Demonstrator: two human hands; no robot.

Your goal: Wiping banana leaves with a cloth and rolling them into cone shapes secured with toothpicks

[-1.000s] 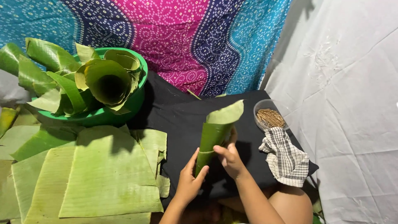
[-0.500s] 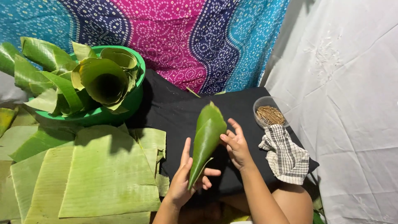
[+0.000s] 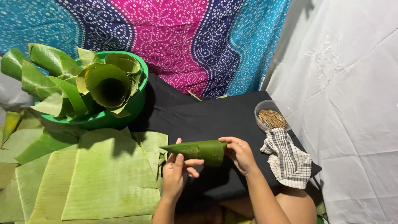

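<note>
Here the rolled green banana-leaf cone [image 3: 198, 150] lies on its side in the air, held between both hands just above the near edge of the black cloth-covered bench [image 3: 215, 118]. Its pointed tip aims left, toward the stack of flat cut banana-leaf sheets [image 3: 99, 174], and its wide mouth faces right.

The left hand [image 3: 176, 174] is closed on the narrow part, thumb over the top and fingers under it. The right hand [image 3: 240, 154] is closed round the wide end, fingers curled over the rim.

The cone looks very light, thin and springy. The roll will likely want to uncurl wherever pressure is let off, so the overlapping seam seems the place to keep pinched. The glossy face may be a little slippery, and the leaf probably splits easily along its ribs, so a gentle wrap round the body should suit it better than a hard squeeze at the tip or rim. Whether the seam is pinned cannot be told.

At the bench's right edge stands 1 small clear round bowl of thin brown sticks [image 3: 271, 118], touching a crumpled black-and-white checked cloth [image 3: 288, 159] just nearer. Off the bench's far left corner sits a round green plastic basin [image 3: 137, 105] crowded with other rolled leaf cones [image 3: 105, 85]. A patterned pink, navy and turquoise fabric [image 3: 166, 37] hangs behind, and a white sheet [image 3: 352, 103] covers the right.
</note>
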